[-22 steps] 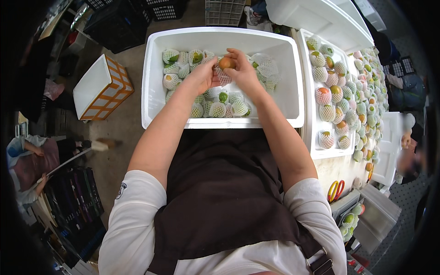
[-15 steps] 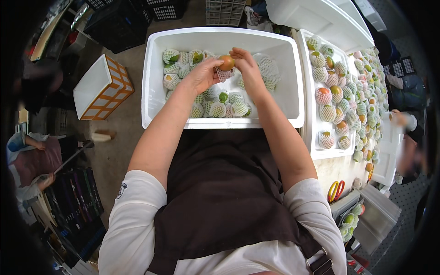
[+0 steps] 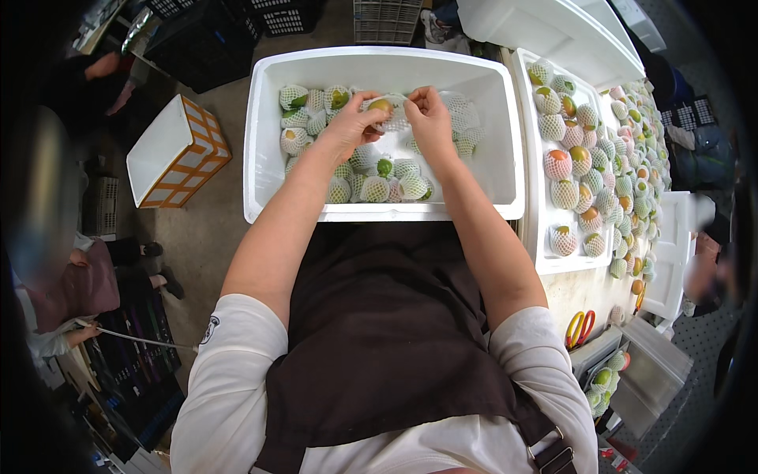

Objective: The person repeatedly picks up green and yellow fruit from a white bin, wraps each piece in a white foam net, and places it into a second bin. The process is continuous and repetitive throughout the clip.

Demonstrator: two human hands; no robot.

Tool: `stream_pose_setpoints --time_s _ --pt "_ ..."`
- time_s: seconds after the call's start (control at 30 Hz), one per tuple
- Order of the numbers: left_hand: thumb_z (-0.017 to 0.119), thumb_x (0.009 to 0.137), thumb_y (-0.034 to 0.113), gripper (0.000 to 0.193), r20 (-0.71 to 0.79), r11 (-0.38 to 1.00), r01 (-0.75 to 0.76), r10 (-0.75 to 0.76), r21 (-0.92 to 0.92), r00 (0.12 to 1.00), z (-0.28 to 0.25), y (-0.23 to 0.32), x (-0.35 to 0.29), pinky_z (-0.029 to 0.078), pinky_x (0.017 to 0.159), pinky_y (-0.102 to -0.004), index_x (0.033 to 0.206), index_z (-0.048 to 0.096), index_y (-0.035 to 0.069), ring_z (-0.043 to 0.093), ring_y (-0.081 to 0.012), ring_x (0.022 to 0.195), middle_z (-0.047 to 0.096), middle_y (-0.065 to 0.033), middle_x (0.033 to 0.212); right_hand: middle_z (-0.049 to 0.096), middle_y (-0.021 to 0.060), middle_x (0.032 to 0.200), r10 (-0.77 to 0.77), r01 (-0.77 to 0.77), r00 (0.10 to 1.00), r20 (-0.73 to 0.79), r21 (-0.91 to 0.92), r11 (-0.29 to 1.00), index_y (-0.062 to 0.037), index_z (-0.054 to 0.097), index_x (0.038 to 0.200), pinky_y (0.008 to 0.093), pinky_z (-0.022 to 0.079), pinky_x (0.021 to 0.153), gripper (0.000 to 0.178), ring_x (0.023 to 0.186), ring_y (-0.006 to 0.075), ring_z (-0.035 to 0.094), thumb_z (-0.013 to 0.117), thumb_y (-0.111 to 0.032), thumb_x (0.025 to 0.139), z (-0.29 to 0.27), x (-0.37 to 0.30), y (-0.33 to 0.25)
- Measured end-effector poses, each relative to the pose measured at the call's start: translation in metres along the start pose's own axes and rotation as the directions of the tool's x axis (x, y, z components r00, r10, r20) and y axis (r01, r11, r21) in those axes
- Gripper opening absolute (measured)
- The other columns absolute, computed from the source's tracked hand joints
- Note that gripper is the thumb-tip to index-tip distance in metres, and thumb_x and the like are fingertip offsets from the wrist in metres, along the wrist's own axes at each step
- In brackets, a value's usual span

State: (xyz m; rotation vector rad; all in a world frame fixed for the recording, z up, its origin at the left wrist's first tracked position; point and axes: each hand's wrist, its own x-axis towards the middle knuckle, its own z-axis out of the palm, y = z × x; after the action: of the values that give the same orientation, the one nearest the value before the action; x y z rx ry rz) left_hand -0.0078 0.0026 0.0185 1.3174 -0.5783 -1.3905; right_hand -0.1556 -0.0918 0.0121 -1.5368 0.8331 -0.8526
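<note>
Hands (image 3: 430, 118) pinching white foam net (image 3: 395, 118) around a fruit (image 3: 380, 105); netted fruit (image 3: 379, 186) below grip; next, judged: sleeve pulled fully on.

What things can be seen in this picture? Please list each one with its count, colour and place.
foam box: one, white, centre
netted fruits in box: many, green-yellow in white nets, box floor
held fruit: one, yellow-orange, half in white net, between both hands
side trays: two or more, white, right, full of netted fruits
small box: one, white with orange lattice, left floor
scissors: two pairs, yellow and red, lower right
crates: several, dark, top
left hand: fingers on fruit
right hand: fingers on net
</note>
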Motion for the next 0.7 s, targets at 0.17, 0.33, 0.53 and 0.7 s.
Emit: stream_pose_setpoints --time_s 0.17,0.33,0.53,0.7 --pt "0.063 0.088 0.024 0.049 -0.134 1.0 -0.022 0.022 0.003 0.991 0.001 0.001 -0.002 0.049 0.069 -0.0263 0.131 0.043 0.012 0.055 -0.0112 0.072 0.058 -0.0033 0.1 0.06 0.0047 0.076 0.029 -0.015 0.994 -0.105 0.126 0.992 -0.0002 0.057 0.097 0.0274 0.047 0.064 0.017 0.067 0.0129 0.056 0.06 -0.013 0.087 -0.001 -0.004 -0.01" --pt "0.061 0.09 0.027 0.043 -0.112 1.0 0.007 -0.01 -0.024 0.994 -0.002 -0.005 0.005 0.049 0.067 -0.0255 0.128 0.047 0.013 0.056 -0.0112 0.071 0.057 -0.002 0.093 0.063 0.0154 0.107 -0.13 0.152 0.986 0.106 -0.236 0.96 -0.0015 0.059 0.114 0.0358 0.05 0.084 0.036 0.099 0.0267 0.061 0.064 -0.018 0.083 0.004 -0.004 0.003" --pt "0.063 0.087 0.033 0.049 -0.198 0.996 -0.055 0.069 0.076 0.978 -0.009 -0.023 0.016 0.047 0.061 -0.0245 0.129 0.047 0.013 0.055 -0.0108 0.069 0.059 -0.0017 0.094 0.064 0.0206 0.094 -0.156 0.131 0.986 -0.053 -0.323 0.937 -0.0002 0.062 0.099 0.0407 0.05 0.079 0.025 0.092 0.0361 0.063 0.058 -0.022 0.088 0.01 -0.002 0.011" --pt "0.062 0.089 0.027 0.043 -0.061 0.999 -0.002 -0.001 -0.04 0.998 0.003 -0.01 0.006 0.044 0.059 -0.0249 0.126 0.047 0.012 0.052 -0.0103 0.065 0.056 0.0003 0.087 0.063 0.0109 0.078 0.15 -0.143 0.979 0.14 -0.056 0.988 0.0023 0.055 0.097 0.03 0.047 0.054 0.025 0.06 0.0155 0.06 0.063 -0.02 0.088 0.009 0.002 0.023"
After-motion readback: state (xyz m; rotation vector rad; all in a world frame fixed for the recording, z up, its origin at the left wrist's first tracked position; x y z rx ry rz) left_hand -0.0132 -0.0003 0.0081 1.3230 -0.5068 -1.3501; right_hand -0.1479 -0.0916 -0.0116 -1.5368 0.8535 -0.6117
